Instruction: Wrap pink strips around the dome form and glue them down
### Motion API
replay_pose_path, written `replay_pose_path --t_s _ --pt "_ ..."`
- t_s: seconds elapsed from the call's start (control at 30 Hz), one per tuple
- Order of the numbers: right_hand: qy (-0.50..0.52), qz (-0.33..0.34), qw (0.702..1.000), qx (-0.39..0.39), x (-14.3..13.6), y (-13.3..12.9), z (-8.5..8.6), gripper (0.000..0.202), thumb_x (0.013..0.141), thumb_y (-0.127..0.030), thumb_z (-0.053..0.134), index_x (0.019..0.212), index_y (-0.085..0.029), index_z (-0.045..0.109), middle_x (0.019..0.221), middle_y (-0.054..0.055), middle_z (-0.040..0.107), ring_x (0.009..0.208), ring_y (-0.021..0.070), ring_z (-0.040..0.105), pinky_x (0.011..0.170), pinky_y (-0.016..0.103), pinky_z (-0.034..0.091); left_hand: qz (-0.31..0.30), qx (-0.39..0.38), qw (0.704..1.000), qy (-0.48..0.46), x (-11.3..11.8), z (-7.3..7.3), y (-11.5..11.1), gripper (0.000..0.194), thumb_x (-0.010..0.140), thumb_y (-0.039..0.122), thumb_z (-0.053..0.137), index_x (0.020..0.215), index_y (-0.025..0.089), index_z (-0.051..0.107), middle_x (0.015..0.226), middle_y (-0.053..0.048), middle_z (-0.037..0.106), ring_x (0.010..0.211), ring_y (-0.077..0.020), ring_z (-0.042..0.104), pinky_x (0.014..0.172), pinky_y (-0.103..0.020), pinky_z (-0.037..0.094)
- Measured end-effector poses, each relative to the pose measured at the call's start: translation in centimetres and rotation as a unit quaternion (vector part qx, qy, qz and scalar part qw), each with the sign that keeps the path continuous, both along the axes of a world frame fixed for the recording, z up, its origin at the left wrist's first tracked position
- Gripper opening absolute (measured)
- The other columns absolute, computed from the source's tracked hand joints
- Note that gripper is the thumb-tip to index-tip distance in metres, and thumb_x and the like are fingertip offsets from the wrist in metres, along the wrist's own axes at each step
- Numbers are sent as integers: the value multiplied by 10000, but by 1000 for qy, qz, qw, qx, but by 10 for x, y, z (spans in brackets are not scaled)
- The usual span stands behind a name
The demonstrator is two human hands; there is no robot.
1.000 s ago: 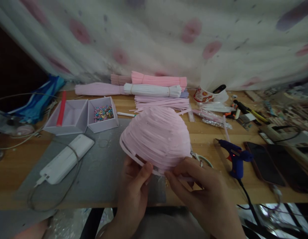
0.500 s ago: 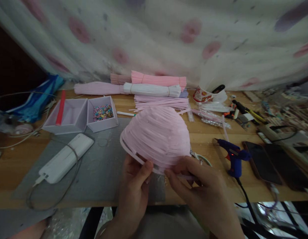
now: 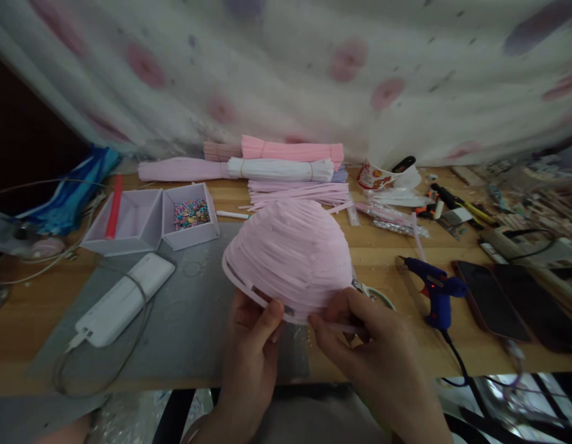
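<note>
A pale pink dome (image 3: 293,253), built up from overlapping strips, is held above the front of the table, its rim toward me. My left hand (image 3: 256,345) grips the lower rim, thumb on the outside and fingers underneath. Pinched at the rim's right part, my right hand (image 3: 364,345) holds the edge and a thin pink strip (image 3: 346,328) whose end sticks out by its fingers. Between the dome's wall and the rim strip a narrow gap shows on the left. The fingertips under the dome are partly hidden.
To the right lie a blue glue gun (image 3: 431,287), scissors (image 3: 376,296) partly hidden, and two phones (image 3: 492,299). A white power bank (image 3: 124,299) rests on the grey mat (image 3: 193,333). Behind are a bead box (image 3: 191,231), strip bundles (image 3: 281,168) and a paper cup (image 3: 376,177).
Both hands keep their hold on the dome, which is nearly still. The view has shifted slightly, so the table's things sit a little lower in the picture.
</note>
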State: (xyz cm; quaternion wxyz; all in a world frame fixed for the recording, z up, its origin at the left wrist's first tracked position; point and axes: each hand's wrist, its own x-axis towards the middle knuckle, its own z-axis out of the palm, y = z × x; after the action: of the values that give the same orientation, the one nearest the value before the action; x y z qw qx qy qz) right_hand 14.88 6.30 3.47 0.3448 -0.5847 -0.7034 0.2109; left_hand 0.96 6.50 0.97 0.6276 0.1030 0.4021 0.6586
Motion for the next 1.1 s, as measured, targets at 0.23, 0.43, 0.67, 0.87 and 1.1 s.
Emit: replay_pose_path --t_s 0.23,0.43,0.67,0.87,1.1 --pt "0 4 1000 9 1 -2 1 193 846 -245 644 679 -223 551 540 -69 512 466 98 455 451 222 324 8 -5 1000 -21 2 2 2 355 600 213 932 907 249 758 823 40 745 652 -68 630 557 -135 478" --pt "-14 0 1000 26 -1 -1 0 180 835 -233 651 683 -220 556 533 -67 506 453 98 436 443 221 318 7 13 999 -35 2 1 1 327 590 195 936 861 254 763 807 44 752 658 -65 649 574 -129 500" --pt "-8 19 1000 10 3 -5 1 129 866 -259 658 758 -228 593 584 -51 558 483 115 485 461 229 367 29 -9 999 -37 1 0 1 349 551 210 954 831 233 748 736 64 696 562 -38 575 459 -98 427" --pt "46 43 998 6 14 -7 -1 21 921 -257 644 902 -264 651 713 -45 659 604 124 596 561 218 464 49 -5 996 -72 -6 -4 5 353 577 170 941 857 219 732 780 62 686 553 -24 557 418 -89 403" --pt "69 15 997 32 11 6 -10 111 864 -252 717 782 -241 643 657 -64 660 559 99 582 530 195 445 59 -12 992 -109 -15 -6 6 363 552 115 941 832 188 721 792 53 698 542 -26 560 381 -96 399"
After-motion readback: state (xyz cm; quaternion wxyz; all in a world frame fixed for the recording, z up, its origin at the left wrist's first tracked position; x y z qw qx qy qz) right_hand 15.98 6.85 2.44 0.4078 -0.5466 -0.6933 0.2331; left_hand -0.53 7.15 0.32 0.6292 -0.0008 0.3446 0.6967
